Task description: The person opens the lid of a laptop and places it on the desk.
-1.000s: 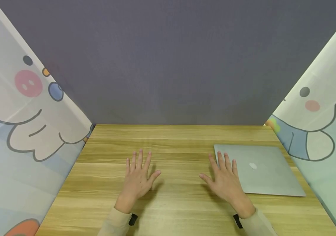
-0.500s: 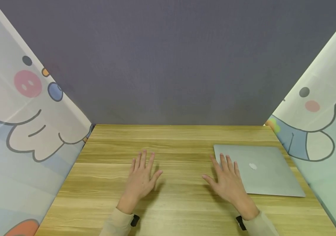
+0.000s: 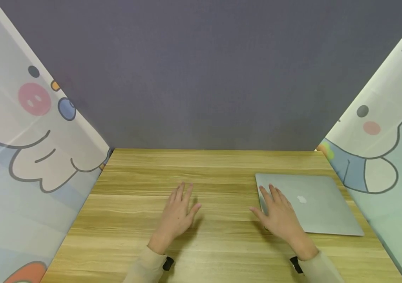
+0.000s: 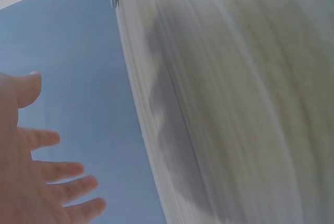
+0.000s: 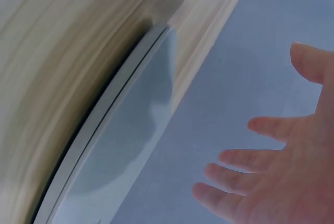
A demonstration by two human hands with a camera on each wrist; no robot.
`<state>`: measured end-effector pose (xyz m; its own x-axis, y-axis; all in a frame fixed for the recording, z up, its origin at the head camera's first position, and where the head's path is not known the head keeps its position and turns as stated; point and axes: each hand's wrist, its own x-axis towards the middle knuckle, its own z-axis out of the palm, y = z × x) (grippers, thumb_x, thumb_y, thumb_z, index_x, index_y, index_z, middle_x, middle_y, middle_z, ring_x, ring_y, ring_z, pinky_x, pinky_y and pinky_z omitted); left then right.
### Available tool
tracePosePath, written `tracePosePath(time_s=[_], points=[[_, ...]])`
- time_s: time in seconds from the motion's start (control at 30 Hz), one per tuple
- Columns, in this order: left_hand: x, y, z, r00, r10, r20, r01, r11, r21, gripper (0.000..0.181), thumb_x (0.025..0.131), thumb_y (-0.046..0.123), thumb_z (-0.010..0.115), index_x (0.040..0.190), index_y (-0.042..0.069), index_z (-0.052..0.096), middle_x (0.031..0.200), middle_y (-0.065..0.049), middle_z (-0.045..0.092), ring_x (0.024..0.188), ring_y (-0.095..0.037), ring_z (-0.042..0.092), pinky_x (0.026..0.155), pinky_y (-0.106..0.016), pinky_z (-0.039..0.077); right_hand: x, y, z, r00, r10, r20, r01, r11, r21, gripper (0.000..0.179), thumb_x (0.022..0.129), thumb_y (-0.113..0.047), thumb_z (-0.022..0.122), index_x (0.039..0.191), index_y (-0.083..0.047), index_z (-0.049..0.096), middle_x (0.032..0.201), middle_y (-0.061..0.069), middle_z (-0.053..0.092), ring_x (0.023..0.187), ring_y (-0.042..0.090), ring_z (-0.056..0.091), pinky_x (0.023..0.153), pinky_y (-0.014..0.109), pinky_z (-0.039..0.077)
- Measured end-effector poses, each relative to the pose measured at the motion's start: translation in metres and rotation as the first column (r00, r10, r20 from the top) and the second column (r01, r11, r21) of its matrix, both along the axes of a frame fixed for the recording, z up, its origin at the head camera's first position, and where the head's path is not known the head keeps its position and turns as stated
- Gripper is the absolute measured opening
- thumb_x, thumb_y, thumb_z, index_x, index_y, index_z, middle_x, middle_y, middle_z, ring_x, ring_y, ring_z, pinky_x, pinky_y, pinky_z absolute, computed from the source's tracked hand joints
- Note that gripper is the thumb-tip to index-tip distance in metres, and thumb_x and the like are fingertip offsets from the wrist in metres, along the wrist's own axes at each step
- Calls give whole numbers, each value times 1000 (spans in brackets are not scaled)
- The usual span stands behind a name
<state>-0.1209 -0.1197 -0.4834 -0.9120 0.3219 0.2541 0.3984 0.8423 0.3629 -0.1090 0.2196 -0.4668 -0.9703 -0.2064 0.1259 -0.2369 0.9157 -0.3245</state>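
A closed silver laptop (image 3: 322,208) with a pale apple logo lies flat on the right side of the wooden table (image 3: 222,255). My right hand (image 3: 280,216) hovers above its left edge, fingers spread and holding nothing; in the right wrist view the laptop's side edge (image 5: 112,98) shows below the same hand (image 5: 282,161), with a shadow across the lid. Left of the table's middle, my left hand (image 3: 176,216) is held over the bare wood, its fingers extended and thumb out. The left wrist view has that hand (image 4: 31,166) palm-side, with its shadow on the wood.
Behind the table rises a dark grey panel (image 3: 201,78). Cartoon-printed curtains hang on both sides, the left curtain (image 3: 28,157) and the right curtain (image 3: 381,165). Black straps (image 3: 168,263) show at the wrists by the beige sleeves.
Both hands have drifted to the right, the left one more turned so its fingers overlap. The right hand now overlaps more of the laptop. The laptop has stayed put.
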Motion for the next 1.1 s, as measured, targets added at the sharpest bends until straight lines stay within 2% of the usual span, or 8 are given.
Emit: tracePosePath(time_s=[0.23,0.53,0.77,1.1], points=[[0,7,2,1000,-15,26,14,999,50,67,107,45,46,157,3,34,156,-31,34,141,-50,36,111,-66,34,-2,16,4,999,-26,20,27,999,-27,80,102,-54,54,154,3,35,154,39,29,134,63,32,100,78,33],[-4,17,4,999,-34,12,33,993,114,61,107,42,48,153,1,40,152,-24,44,137,-44,44,108,-62,41,-6,32,9,999,-45,4,45,997,-64,77,102,-50,55,151,7,38,149,43,33,128,66,36,94,79,37],[-5,23,6,998,-70,-2,70,990,124,58,107,37,51,150,0,43,149,-23,48,136,-42,47,108,-58,43,-10,45,10,998,-62,1,61,994,-86,76,103,-48,56,150,9,38,148,43,34,128,67,36,97,78,35],[-8,39,11,997,-66,37,60,987,147,58,108,41,46,152,3,43,147,-21,50,134,-41,49,108,-58,42,-16,65,7,995,-94,-35,89,989,-121,71,103,-42,58,145,13,42,144,44,37,125,66,37,98,77,35]])
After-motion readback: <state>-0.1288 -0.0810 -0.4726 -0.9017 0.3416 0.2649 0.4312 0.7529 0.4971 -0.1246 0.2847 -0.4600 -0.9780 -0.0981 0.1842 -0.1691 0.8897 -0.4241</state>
